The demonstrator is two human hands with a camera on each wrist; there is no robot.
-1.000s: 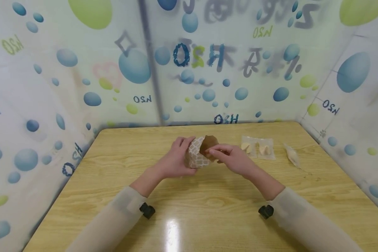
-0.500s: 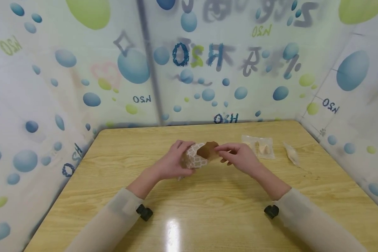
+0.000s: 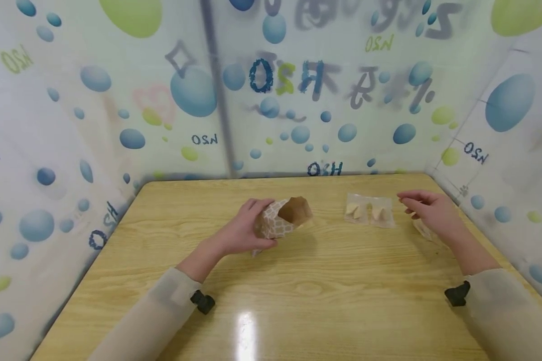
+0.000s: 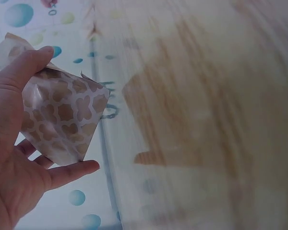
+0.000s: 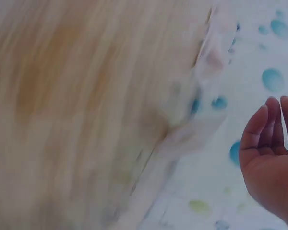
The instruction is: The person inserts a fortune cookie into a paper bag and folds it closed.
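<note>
My left hand (image 3: 239,233) grips an open-topped paper bag (image 3: 274,223) with a pale brown-and-white lattice pattern. Its dark mouth tilts to the right, and what lies inside cannot be seen. In the left wrist view, the thumb presses on the bag (image 4: 57,115) from above while other fingers support it below. Far to the right, my right hand (image 3: 435,210) hovers with loosely bent fingers over a small clear packet (image 3: 423,231), partly hiding it. No object shows in the right hand (image 5: 271,165) in the right wrist view.
Two clear packets (image 3: 356,209) with pale, folded pieces like fortune cookies lie side by side between the bag and the right hand. A wooden table (image 3: 307,296) bears everything. Patterned curtains (image 3: 298,110) stand along its back and sides.
The right hand has left the bag's rim and moved right, over the single packet. The left hand still holds the bag, whose mouth is tilted more to the right.
</note>
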